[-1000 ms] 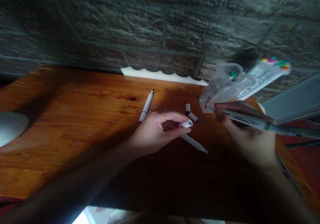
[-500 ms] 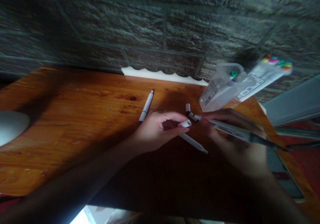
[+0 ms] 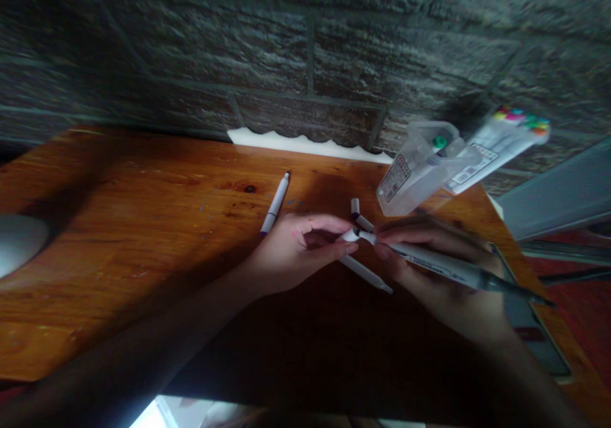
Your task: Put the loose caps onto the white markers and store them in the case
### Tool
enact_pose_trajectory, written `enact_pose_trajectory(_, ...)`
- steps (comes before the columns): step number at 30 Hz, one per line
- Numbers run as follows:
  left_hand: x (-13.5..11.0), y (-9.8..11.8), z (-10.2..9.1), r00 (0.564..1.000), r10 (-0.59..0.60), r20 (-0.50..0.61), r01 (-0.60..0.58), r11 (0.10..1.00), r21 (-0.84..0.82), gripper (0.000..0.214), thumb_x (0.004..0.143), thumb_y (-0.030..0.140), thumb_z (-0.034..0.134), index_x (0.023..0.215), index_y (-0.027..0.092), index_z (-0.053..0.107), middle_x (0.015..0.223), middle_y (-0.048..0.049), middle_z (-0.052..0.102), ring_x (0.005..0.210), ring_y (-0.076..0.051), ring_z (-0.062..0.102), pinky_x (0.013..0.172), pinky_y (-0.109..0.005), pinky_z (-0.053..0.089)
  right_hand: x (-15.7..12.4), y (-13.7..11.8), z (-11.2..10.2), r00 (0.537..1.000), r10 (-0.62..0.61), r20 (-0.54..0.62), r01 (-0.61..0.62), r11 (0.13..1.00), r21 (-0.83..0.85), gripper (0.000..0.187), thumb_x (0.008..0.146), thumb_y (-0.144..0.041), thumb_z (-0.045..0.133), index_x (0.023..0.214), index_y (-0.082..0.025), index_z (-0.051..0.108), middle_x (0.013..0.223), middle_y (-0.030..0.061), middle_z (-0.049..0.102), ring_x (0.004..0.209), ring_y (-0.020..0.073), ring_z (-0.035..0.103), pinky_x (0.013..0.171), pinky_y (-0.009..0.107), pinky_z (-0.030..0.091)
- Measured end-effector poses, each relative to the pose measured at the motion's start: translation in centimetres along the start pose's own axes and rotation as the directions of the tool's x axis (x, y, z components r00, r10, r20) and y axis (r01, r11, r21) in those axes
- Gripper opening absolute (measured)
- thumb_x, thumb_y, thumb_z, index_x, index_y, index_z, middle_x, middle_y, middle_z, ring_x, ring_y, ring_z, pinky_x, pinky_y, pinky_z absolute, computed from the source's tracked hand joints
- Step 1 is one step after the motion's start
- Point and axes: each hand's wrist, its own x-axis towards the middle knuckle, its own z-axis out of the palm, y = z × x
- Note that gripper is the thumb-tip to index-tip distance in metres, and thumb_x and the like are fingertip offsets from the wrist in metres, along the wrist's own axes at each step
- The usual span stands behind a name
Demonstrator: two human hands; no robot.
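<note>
Thumb and fingers of my left hand (image 3: 296, 249) pinch a short white marker cap (image 3: 351, 235), its opening turned to the right. My right hand (image 3: 443, 275) grips a white marker (image 3: 429, 261) with both ends bare. Its left tip meets the mouth of the cap; how far it goes in I cannot tell. The dark brush end points right. Below the cap, an uncapped white marker (image 3: 370, 275) lies on the table, partly behind my left hand. Two loose caps lie just above: one cap (image 3: 354, 207) and another cap (image 3: 365, 223) close to my right fingers.
Another marker (image 3: 275, 204) lies left of the hands on the wooden table (image 3: 157, 224). A clear plastic case (image 3: 405, 173) and a case full of markers (image 3: 501, 148) stand at the back right. A phone-like device (image 3: 539, 332) is by the right edge; a brick wall (image 3: 267, 46) rises behind.
My right hand has brought the marker's left tip leftward to the cap in my left hand. Before, a gap separated them. The whole view has shifted slightly.
</note>
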Motion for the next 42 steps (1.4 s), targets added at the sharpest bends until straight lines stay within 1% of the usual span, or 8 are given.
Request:
enact_pose_trajectory(6,-0.5,0.8,0.1,0.999,-0.001,0.05,0.008,0.99,-0.138,0.017,0.08,0.018,0.076,0.096,0.014,0.075,0.096,-0.0061,0.079,0.085,-0.017,0.074,0.079,-0.025,0.062,0.3,1.3,-1.3,0.993,-0.074,0.088,0.09,0.979,-0.185,0.023,0.086,-0.013,0.068,0.105,-0.025,0.072,0.104,0.0033,0.076,0.091,0.0192,0.073,0.081,0.032,0.059)
enact_pose_trajectory(11,-0.5,1.5,0.0,0.999,-0.012,-0.035,0.007,0.991,-0.135,0.019,0.077,0.02,0.08,0.094,0.013,0.075,0.097,-0.0071,0.079,0.086,-0.017,0.075,0.081,-0.026,0.062,0.2,2.8,-2.2,0.979,0.076,-0.191,-0.126,0.955,-0.268,0.018,0.082,-0.021,0.075,0.099,-0.027,0.074,0.099,0.0019,0.076,0.087,0.0217,0.072,0.08,0.038,0.059)
enact_pose_trajectory(16,0.0,0.8,-0.3,0.999,0.022,-0.04,-0.026,0.995,-0.102,0.02,0.077,0.02,0.079,0.095,0.013,0.075,0.097,-0.0073,0.078,0.086,-0.016,0.074,0.081,-0.026,0.061,0.1,1.7,-0.6,0.908,0.223,-0.355,-0.221,0.974,0.045,0.016,0.08,-0.025,0.079,0.095,-0.026,0.073,0.094,0.0014,0.075,0.083,0.0188,0.073,0.078,0.034,0.062)
enact_pose_trajectory(22,0.0,0.3,-0.4,0.998,0.069,-0.01,-0.069,0.997,-0.02,0.018,0.076,0.017,0.079,0.093,0.012,0.072,0.092,-0.0053,0.076,0.081,-0.014,0.072,0.077,-0.024,0.061,0.0,0.7,0.3,0.921,0.251,-0.296,-0.204,0.962,0.181,0.012,0.081,-0.023,0.077,0.092,-0.025,0.072,0.088,0.0008,0.074,0.075,0.0159,0.072,0.071,0.03,0.063)
enact_pose_trajectory(29,0.1,0.1,-0.4,0.988,0.143,-0.055,-0.139,0.988,0.07,0.019,0.074,0.015,0.08,0.087,0.014,0.067,0.09,-0.0028,0.069,0.082,-0.012,0.068,0.076,-0.021,0.058,0.0,0.7,0.2,0.954,0.238,-0.181,-0.216,0.967,0.135,0.015,0.084,-0.023,0.075,0.098,-0.026,0.073,0.101,0.0012,0.075,0.09,0.0172,0.071,0.085,0.033,0.06)
enact_pose_trajectory(35,0.0,0.3,-0.2,0.993,-0.107,0.047,0.114,0.98,-0.162,0.031,0.074,0.019,0.081,0.101,0.015,0.068,0.082,-0.0003,0.071,0.057,-0.009,0.064,0.048,-0.018,0.052,-0.1,0.8,0.3,0.959,0.248,-0.139,-0.229,0.964,0.138,0.02,0.085,-0.022,0.074,0.104,-0.026,0.073,0.105,0.0004,0.075,0.09,0.0153,0.071,0.087,0.03,0.059)
enact_pose_trajectory(38,0.2,0.6,-0.4,0.978,-0.156,0.139,0.186,0.953,-0.238,0.023,0.078,0.018,0.078,0.1,0.014,0.071,0.078,-0.0003,0.071,0.057,-0.008,0.064,0.054,-0.018,0.054,-0.1,0.9,0.3,0.955,0.263,-0.135,-0.244,0.96,0.141,0.019,0.085,-0.022,0.074,0.104,-0.026,0.074,0.103,0.0,0.074,0.085,0.014,0.07,0.085,0.029,0.059)
enact_pose_trajectory(42,0.5,0.9,-0.7,0.956,-0.193,0.219,0.252,0.924,-0.288,0.018,0.087,0.022,0.07,0.102,0.013,0.072,0.09,-0.0053,0.074,0.069,-0.012,0.071,0.067,-0.022,0.058,-0.1,1.1,0.3,0.947,0.273,-0.171,-0.248,0.957,0.151,0.018,0.085,-0.021,0.074,0.103,-0.026,0.074,0.103,-0.0006,0.074,0.084,0.0126,0.07,0.079,0.025,0.059)
